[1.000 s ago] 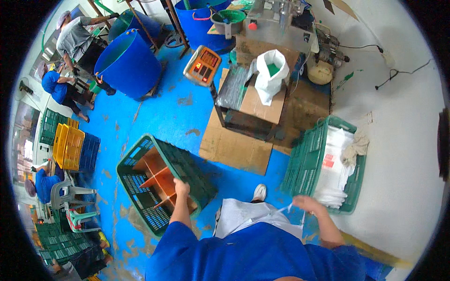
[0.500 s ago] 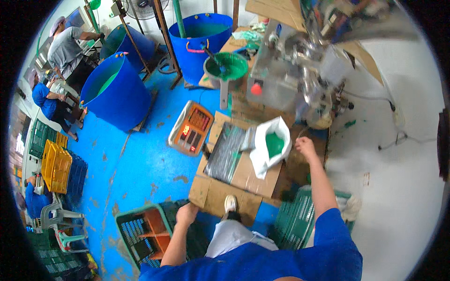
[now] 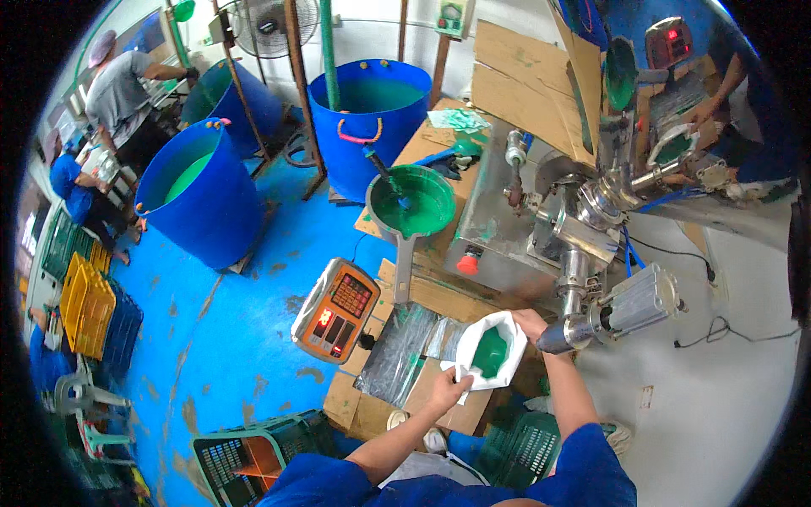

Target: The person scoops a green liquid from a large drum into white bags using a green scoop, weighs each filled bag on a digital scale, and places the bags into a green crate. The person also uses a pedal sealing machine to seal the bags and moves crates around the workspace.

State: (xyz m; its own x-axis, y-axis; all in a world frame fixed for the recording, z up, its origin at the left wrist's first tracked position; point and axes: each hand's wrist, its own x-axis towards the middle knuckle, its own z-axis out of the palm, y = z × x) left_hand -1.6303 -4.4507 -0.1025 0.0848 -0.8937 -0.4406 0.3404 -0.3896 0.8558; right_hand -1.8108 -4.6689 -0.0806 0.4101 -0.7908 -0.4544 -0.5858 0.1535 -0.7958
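Observation:
A white bag point(image 3: 509, 372) with its mouth spread wide stands on the plastic-wrapped weighing platform point(image 3: 390, 359), thick green liquid point(image 3: 490, 352) inside it. My left hand point(image 3: 450, 390) pinches the bag's near left rim between thumb and fingers. At the far right rim, my right hand point(image 3: 530, 324) grips the bag's edge, its fingers partly hidden behind the dark end of a metal filling nozzle point(image 3: 564, 335). Left of the platform, an orange scale display point(image 3: 340, 311) shows lit red digits.
A long-handled grey dipper point(image 3: 411, 203) of green liquid rests on cardboard beside the steel filling machine point(image 3: 498, 237), which has a red button point(image 3: 468, 262). Blue tubs point(image 3: 201, 194) stand at the far left. A green crate point(image 3: 253, 456) sits near my left arm. Other people work at far left.
My left hand has left the cardboard edge and taken hold of the bag's rim. My right hand has moved onto the bag's right side. The view has shifted.

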